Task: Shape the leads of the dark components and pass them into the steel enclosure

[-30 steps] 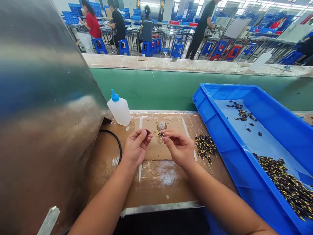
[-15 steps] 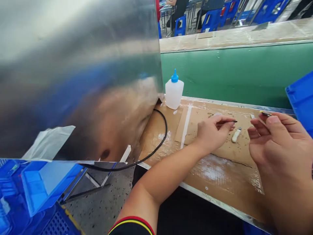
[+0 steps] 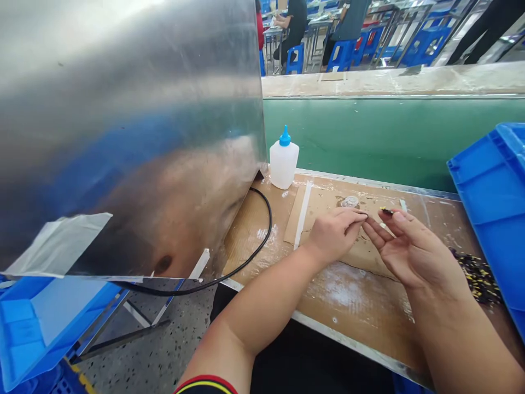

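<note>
Pinching a piece (image 3: 386, 211) with the right hand (image 3: 415, 247), right of the bottle (image 3: 284, 166), holding it roughly crosswise, pointing yellow-end bottle-ward. Also pinching some dark bit (image 3: 364, 214) with the left hand (image 3: 334, 234), nearer the bottle, too tiny to ID tbh, touching the right hand.

So the brown bench (image 3: 369, 317) is looking pretty scuffed, with whitish patches showing on top. A cardboard sheet (image 3: 363, 257) is lying mid-bench, with white tape (image 3: 302, 215) running along its left part and a clear roundish lump (image 3: 350, 202) sitting on it. A blue-capped bottle (image 3: 284, 166) is standing back left, a black cable (image 3: 270, 219) is curving near it, and a heap of little black-and-yellow pieces (image 3: 478, 276) is lying beside the blue bin (image 3: 478, 191).
</note>
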Demonstrator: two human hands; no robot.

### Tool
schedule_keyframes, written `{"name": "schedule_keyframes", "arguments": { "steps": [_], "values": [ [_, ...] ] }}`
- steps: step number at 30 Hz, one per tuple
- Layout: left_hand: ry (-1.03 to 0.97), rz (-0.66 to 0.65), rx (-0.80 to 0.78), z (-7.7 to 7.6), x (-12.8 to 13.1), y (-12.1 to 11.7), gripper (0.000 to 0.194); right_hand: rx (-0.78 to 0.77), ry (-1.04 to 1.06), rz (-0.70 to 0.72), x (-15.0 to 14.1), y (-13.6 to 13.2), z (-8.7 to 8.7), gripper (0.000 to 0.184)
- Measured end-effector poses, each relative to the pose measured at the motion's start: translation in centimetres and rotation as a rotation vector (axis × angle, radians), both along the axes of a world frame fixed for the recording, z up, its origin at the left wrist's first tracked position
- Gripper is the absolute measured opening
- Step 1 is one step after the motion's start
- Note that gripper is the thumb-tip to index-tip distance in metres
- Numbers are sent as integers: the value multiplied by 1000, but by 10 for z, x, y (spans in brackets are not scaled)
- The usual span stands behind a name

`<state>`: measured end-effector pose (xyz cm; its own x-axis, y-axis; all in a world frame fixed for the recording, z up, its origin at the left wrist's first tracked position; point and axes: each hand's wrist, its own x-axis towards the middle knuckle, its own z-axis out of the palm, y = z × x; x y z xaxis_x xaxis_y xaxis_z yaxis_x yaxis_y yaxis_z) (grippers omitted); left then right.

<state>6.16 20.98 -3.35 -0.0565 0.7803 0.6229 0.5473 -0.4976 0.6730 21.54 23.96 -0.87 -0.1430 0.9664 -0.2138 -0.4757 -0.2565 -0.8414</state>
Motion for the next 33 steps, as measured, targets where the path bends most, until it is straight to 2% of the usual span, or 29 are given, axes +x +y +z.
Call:
{"name": "schedule_keyframes", "arguments": {
  "steps": [3,8,14,18,21,25,29,33],
  "values": [
    [5,-7,2,0,-2,0,17,41,-5,19,3,2,-2,18],
    [-167,-35,-41,3,-5,-1,14,100,-29,46,4,5,-5,26],
    [-325,-16,-68,14,-3,-5,15,187,-2,168,0,-2,7,28],
    [-580,-7,-149,24,0,-6,13,203,55,192,-2,-5,16,29],
    [-888,-110,-302,31,1,-5,18,275,57,141,-2,-8,19,26],
    [-1268,-299,-469,38,0,-4,21,518,-90,-17,-5,-18,21,16],
    [-1378,-335,-552,45,0,-7,24,721,-212,-118,-9,-31,24,12],
    [-1364,-338,-557,50,1,-10,25,785,-252,-131,-12,-37,26,19]
  ]
}}
